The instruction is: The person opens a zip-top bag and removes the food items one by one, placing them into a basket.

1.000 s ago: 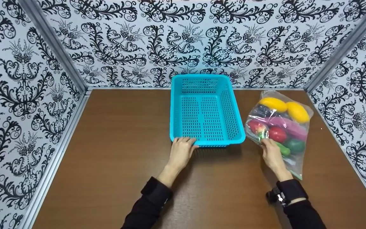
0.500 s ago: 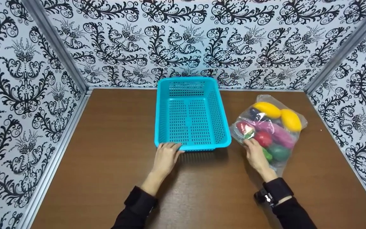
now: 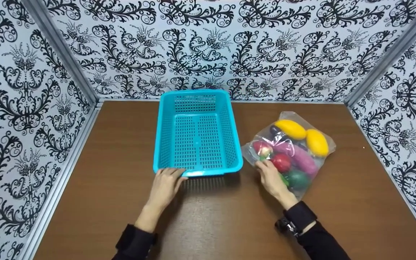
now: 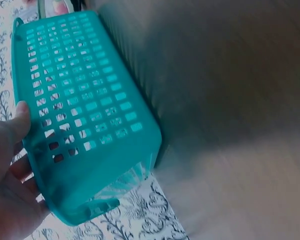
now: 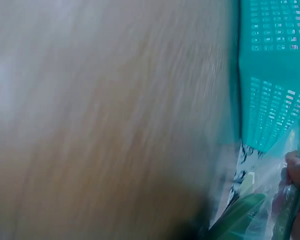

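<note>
Along the left side, a patterned panel (image 3: 24,108) is seen meeting the wooden tabletop (image 3: 208,227). Next, the left hand (image 3: 164,186): grasping, near rim of the blue basket (image 3: 196,142) held close to its left corner, fingers hooked over, thumb pressed on the outer wall as shown by the left wrist view. Basket is placed directly ahead of that hand, opening up, long axis running away from the person toward the back panel (image 3: 193,47); no items are seen inside.

Right of it, the clear bag (image 3: 288,115) is laid askew on the wood. Its near-left edge, fitted with a green strip (image 5: 292,205), is pinched by the right hand (image 3: 271,180); contents are spread ahead and to the right of that hand: red and green pieces nearest, pink piece (image 3: 303,159) slanted mid-bag, yellow pieces (image 3: 317,142) farthest. Key relation: bag's left corner is set just beside the basket's right wall; whether they are touching cannot be told. Bag is nearer the right hand, basket the left.

Farther right, more wood is seen, bounded by the right-hand panel (image 3: 406,115).
</note>
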A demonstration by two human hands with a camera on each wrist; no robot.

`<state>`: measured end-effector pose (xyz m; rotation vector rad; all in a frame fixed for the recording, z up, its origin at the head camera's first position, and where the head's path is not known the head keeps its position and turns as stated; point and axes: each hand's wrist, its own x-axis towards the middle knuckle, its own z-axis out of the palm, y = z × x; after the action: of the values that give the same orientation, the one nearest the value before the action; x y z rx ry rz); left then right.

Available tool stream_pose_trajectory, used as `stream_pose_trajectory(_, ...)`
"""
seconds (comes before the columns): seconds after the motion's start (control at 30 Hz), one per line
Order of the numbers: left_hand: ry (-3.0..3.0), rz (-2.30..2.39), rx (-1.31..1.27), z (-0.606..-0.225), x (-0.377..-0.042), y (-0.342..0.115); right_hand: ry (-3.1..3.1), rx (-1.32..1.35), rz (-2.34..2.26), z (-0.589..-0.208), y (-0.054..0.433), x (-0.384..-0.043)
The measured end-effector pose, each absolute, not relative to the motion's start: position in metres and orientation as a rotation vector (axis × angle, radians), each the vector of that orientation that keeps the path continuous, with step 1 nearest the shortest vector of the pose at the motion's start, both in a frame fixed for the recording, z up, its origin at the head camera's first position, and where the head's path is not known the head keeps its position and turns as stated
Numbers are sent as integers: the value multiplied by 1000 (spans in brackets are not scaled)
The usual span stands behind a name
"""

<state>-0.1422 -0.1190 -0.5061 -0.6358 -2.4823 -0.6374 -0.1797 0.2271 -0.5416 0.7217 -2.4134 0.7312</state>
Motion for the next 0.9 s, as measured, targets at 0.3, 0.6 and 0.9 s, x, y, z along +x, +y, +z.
stream_pose_trajectory(0.3, -2440, -677, -679, -506, -125, -145, -2414, 831, 733, -537, 211, -161)
stream_pose_trajectory(0.6, -2450, -669, -660, -506, -106, -159, -2399, 928, 683, -533, 204, -143)
stream_pose_trajectory(0.9, -2446, -662, -654, -506, -93, -164, -2452, 948, 578, -528, 205, -124)
